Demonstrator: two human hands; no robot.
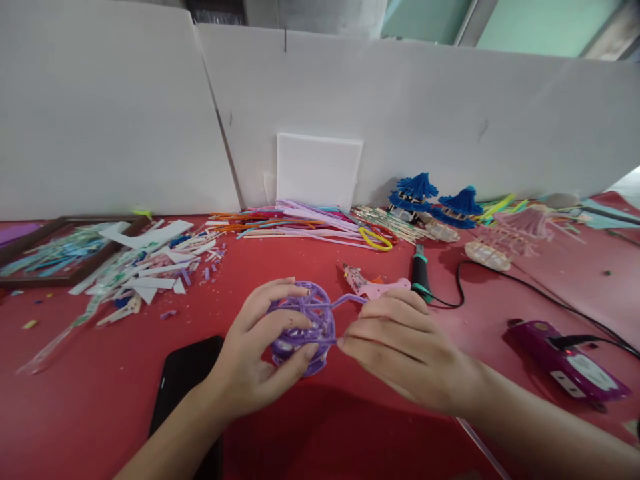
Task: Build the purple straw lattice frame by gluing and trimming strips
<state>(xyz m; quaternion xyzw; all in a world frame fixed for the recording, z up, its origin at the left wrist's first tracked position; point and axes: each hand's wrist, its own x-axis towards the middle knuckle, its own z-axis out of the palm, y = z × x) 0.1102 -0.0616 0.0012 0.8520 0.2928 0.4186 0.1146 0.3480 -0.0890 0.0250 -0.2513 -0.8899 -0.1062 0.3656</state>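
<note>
My left hand (265, 347) grips a round openwork ball of purple pipe cleaners (320, 320) from its left side, fingers over the top and thumb along the front. From the ball's right side a loose purple pipe cleaner (347, 298) runs to my right hand (405, 347). My right fingers are pinched together on the purple strand close to the ball; its end is hidden behind them. Just beyond my right hand lies a pair of pliers with pink handles (383, 288), partly covered by my fingers. A soldering-iron-like tool with a black and green handle (420, 273) lies behind it.
A black phone (185, 373) lies under my left wrist. Scraps (150, 267) and a brown frame (75, 267) are at left. Pipe cleaners (300, 223) lie along the back, beside blue-roofed models (413, 190). A purple power strip (565, 360) with a black cable (540, 283) is at right.
</note>
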